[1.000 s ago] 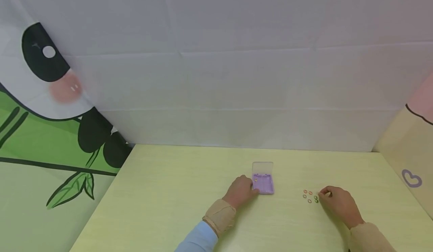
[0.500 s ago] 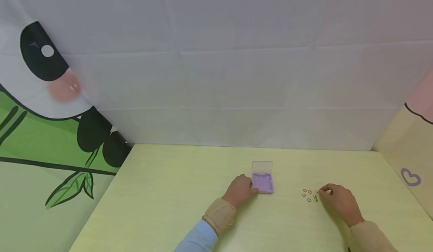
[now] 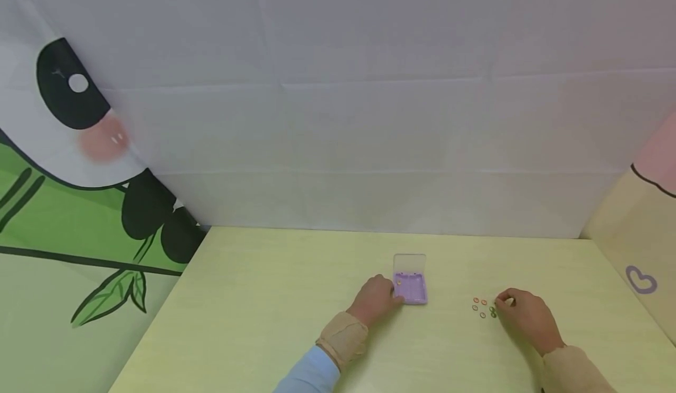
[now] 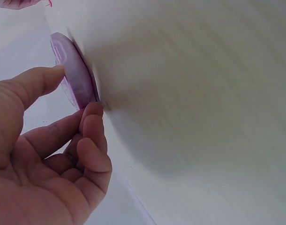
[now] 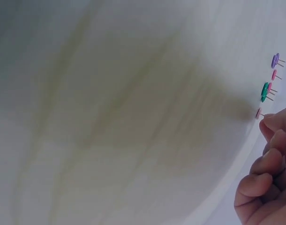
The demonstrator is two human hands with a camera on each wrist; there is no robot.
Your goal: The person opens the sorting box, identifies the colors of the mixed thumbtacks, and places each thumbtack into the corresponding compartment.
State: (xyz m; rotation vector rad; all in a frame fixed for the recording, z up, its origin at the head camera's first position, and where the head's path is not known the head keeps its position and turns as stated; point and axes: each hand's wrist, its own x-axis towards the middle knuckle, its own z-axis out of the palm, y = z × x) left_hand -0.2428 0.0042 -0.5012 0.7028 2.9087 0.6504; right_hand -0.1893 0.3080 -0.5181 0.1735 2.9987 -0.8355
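My left hand (image 3: 375, 300) holds the left side of a small purple box (image 3: 414, 290), whose clear lid (image 3: 409, 261) stands raised at the back. In the left wrist view, thumb and fingers meet the side of the box (image 4: 77, 77). My right hand (image 3: 530, 317) pinches a pink thumbtack (image 5: 258, 113) by its pin between thumb and index finger. Beside its fingertips are green thumbtacks (image 5: 264, 92), and farther off lie a pink thumbtack (image 5: 274, 75) and purple ones (image 5: 275, 61), pins up.
A small yellowish piece (image 3: 398, 282) sits inside the box at its left. The pale table (image 3: 274, 287) meets a white cloth backdrop (image 3: 338, 146) behind. A cartoon-printed panel (image 3: 127, 287) borders the left, and a printed panel (image 3: 628, 240) the right.
My right hand's fingertips have moved slightly left, closer to the green thumbtacks. The left hand stays at the box, and the loose thumbtacks keep their places.
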